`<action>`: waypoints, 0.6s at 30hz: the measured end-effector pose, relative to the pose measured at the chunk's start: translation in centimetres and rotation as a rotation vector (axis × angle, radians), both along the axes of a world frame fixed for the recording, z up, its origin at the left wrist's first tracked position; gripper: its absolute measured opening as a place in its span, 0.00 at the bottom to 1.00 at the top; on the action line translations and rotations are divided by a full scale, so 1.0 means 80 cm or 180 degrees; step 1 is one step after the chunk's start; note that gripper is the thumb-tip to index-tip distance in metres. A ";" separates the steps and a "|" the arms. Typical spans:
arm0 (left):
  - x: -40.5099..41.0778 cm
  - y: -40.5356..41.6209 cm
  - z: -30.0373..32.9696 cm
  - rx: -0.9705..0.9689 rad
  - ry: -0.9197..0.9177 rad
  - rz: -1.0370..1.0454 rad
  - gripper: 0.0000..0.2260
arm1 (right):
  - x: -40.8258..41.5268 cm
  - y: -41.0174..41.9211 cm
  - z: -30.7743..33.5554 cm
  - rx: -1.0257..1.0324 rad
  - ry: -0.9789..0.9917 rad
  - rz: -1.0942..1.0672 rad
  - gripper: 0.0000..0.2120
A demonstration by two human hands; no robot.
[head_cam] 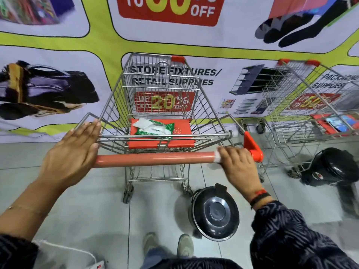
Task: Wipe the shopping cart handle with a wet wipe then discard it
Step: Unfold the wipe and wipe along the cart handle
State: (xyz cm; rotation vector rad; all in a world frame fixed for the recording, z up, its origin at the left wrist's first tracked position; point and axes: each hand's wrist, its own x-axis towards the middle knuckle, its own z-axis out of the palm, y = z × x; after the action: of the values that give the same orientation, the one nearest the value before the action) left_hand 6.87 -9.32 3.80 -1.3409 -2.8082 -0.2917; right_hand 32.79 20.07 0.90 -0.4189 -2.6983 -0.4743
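A wire shopping cart [114, 98] stands in front of me with an orange handle [155, 159] across its near end. My right hand [238, 164] is wrapped over the handle's right end, pressing a white wet wipe [218, 157] against it; only the wipe's edge shows by my fingers. My left hand [74, 152] rests on the handle's left end and the cart's corner, fingers spread flat. A green and white wipes pack [155, 128] lies on the cart's red seat flap [182, 131].
A black round bin with a lid [214, 212] sits on the floor just right of my feet, below the handle. A second cart [303, 105] stands to the right, with a black bag [330, 167] on the floor beside it. A printed banner wall [58, 45] is behind the carts.
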 end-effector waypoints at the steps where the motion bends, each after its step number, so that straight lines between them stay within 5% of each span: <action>1: 0.000 0.001 0.000 -0.0005 -0.0016 0.0003 0.29 | 0.012 0.011 0.001 -0.0026 -0.0023 -0.0094 0.14; 6: 0.001 0.003 0.002 -0.0033 -0.0046 0.0049 0.30 | 0.013 0.000 0.000 -0.0332 0.0289 -0.0404 0.13; 8: 0.001 0.004 0.002 -0.0066 -0.0051 0.0036 0.31 | -0.011 -0.029 -0.007 -0.0312 0.0221 -0.0288 0.25; 13: -0.002 0.003 0.001 -0.0057 -0.0186 0.0040 0.32 | -0.071 -0.103 -0.015 -0.0158 0.0103 0.0069 0.21; 18: -0.006 0.001 0.000 -0.0068 -0.0201 0.0032 0.32 | -0.032 -0.044 -0.006 -0.0015 -0.0094 0.0078 0.24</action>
State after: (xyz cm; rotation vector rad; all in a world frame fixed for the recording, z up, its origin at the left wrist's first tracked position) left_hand 6.38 -9.26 3.77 -1.3447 -2.8765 -0.3102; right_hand 30.22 16.57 0.42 -0.3824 -2.7301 -0.4708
